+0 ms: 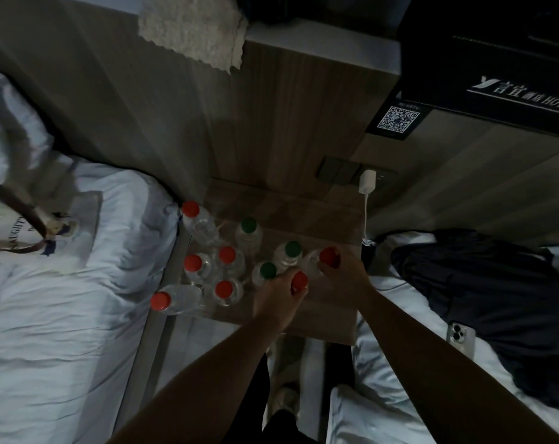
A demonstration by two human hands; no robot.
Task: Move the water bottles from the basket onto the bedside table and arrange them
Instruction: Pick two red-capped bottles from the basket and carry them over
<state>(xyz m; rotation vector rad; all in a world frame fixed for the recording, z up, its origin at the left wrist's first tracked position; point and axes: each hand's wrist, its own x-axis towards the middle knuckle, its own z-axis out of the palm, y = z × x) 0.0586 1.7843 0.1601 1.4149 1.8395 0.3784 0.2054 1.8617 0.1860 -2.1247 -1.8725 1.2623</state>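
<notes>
About ten bottles stand on the desk, bunched from its left edge to the middle. No basket in view, so I judge the moving mostly done. My left grip clasps a red-capped bottle toward the front edge, and my right grip wraps a second red-capped bottle just beside it. Left to do: tidy the loose cluster into rows.

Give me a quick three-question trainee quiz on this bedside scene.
1. True or false: the left hand and the right hand hold nothing.
2. How many green caps show on the bedside table?
3. The phone lies on: A the bedside table; B the bed on the right; C the floor.
Key: 1 false, each grips a red-capped bottle; 2 three; 3 B.
</notes>
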